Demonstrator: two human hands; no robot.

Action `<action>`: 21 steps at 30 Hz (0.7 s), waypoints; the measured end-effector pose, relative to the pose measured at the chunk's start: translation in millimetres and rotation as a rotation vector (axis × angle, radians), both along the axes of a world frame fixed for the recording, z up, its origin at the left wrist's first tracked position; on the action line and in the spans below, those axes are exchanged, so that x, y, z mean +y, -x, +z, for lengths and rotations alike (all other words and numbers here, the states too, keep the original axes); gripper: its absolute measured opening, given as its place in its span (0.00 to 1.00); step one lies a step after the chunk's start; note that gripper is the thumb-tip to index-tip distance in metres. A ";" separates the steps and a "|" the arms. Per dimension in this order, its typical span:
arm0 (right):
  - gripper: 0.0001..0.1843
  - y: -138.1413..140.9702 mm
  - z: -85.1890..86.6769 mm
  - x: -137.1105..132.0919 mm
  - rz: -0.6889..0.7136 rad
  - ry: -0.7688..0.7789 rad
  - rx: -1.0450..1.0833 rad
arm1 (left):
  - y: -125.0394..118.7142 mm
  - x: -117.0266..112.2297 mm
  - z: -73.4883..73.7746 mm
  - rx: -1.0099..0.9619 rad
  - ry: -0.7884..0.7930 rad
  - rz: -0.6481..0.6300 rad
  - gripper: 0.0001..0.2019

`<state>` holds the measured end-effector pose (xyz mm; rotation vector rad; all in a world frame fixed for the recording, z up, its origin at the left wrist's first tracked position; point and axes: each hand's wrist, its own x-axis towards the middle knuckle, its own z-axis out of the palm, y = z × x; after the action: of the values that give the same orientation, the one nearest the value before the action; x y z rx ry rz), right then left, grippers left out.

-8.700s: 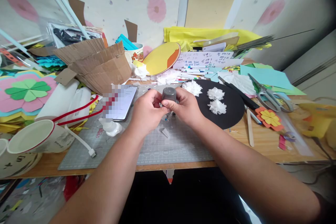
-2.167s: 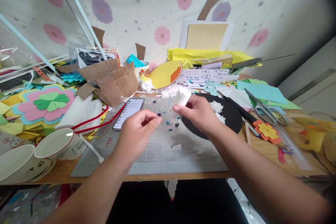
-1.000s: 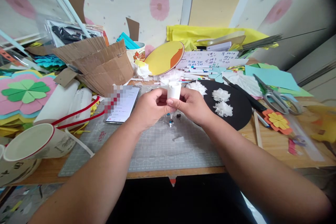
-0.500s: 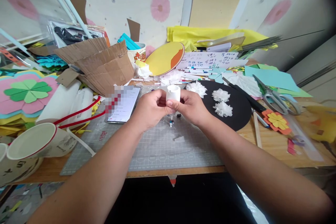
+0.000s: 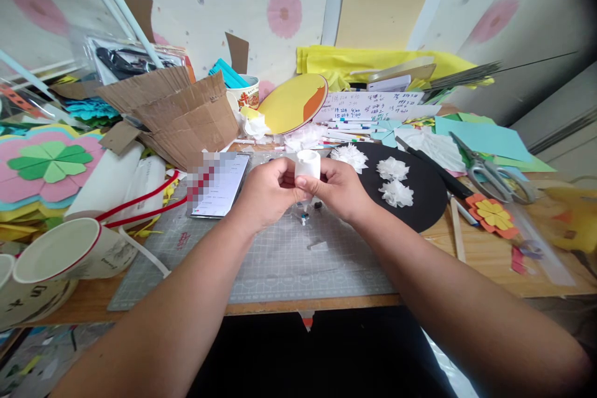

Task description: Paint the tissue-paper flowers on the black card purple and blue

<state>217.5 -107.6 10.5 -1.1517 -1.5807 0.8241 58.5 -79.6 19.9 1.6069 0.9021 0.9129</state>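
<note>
A small white roll (image 5: 308, 165), apparently paper with a hollow top, stands upright between my hands above the mat. My left hand (image 5: 268, 191) is closed on its left side, thumb and fingers pinching near the base. From the other side, my right hand (image 5: 340, 188) grips it with the thumb across the front. Beyond my right hand, several ruffled white paper flowers (image 5: 395, 193) rest on a black disc (image 5: 424, 205). Small dark and blue bits (image 5: 304, 218) lie on the grey cutting mat (image 5: 280, 267) beneath.
A phone (image 5: 221, 186) lies left of my hands. Paper cups (image 5: 60, 249) and a cardboard holder (image 5: 186, 118) stand at the left. Scissors (image 5: 494, 171), a black-handled knife (image 5: 436, 168) and an orange paper flower (image 5: 492, 214) are at the right. Markers (image 5: 349, 130) lie behind.
</note>
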 end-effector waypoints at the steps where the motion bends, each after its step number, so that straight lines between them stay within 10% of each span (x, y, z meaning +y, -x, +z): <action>1: 0.18 0.0 -0.3 0.3 0.003 -0.002 0.008 | 0.2 0.0 -0.3 -0.001 0.001 -0.001 0.15; 21: 0.21 2.5 -5.3 -0.1 0.001 -0.025 0.009 | 1.0 2.7 -3.5 0.059 -0.019 0.014 0.15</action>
<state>215.1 -107.6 5.2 -1.1288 -1.5800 0.8068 57.5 -76.9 16.4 1.6528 0.9492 0.8898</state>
